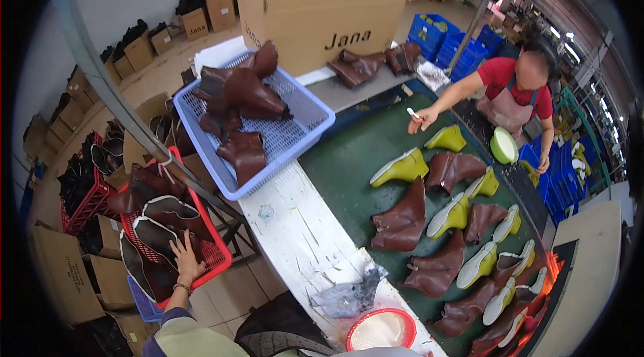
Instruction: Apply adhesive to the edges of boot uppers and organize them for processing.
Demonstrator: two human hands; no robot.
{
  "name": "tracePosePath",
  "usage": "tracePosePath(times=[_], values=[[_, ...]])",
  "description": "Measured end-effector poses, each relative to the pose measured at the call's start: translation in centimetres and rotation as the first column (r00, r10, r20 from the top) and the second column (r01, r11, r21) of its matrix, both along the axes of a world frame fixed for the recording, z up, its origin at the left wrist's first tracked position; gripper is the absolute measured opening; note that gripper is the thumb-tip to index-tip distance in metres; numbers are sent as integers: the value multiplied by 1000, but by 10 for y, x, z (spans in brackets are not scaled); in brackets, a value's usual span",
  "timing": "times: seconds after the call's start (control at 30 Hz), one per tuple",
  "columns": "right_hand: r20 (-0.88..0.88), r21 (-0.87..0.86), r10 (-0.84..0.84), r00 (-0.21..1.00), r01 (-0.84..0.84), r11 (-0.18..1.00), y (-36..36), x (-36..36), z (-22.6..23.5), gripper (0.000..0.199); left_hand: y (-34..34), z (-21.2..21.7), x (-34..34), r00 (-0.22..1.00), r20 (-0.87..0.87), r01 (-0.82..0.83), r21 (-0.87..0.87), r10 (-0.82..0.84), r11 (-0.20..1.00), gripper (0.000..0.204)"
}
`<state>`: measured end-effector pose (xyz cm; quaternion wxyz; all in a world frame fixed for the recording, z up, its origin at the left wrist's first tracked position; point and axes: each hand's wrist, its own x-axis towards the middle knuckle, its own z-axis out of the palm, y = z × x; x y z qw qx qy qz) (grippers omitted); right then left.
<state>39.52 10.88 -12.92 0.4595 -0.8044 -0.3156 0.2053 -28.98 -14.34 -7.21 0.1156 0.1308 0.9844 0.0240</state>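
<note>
Where the green belt [345,156] runs beside us, brown uppers and lime-green forms lie in loose rows, so we judge that this batch is set out while none of its forms looks covered yet. Alongside runs the white counter [285,213], with a large carton [302,28] at its far end. Our lavender-blue basket [298,102] holds a small heap of brown uppers [251,95], and the red basket [218,256], low on our left, is well filled, so we judge that plenty remains to be handled. Near us on the counter is a red-rimmed tub [382,331] of whitish liquid. Over the red basket, at a dark-lined upper [156,237] with a pale edge, our left hand [187,262] has its grip spread, fingers apart; we cannot tell how firmly it touches. Our right hand is out of view. Across the belt, a co-worker's hand [424,119] holds a small white stick [412,113].
</note>
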Motion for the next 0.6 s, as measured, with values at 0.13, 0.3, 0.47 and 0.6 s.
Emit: tracePosePath(times=[0.13, 0.3, 0.47, 0.6], values=[[5, 83, -15, 1000, 14, 996, 6, 26, -12, 48, -4, -6, -8, 998, 59, -28, 14, 27, 1000, 132], [287, 81, -109, 952, 89, 993, -11, 11, 89, 37, -23, -20, -45, 966, 233, 120, -8, -114, 993, 128], [352, 459, 49, 935, -218, 861, 63, -162, 191, 34, -32, 9, -54, 909, 267, 330, 10, -321, 944, 108], [309, 501, 537, 785, -615, 609, 78, -390, 244, 27, -64, 85, -32, 792, -79, 525, 596, -606, 607, 70]])
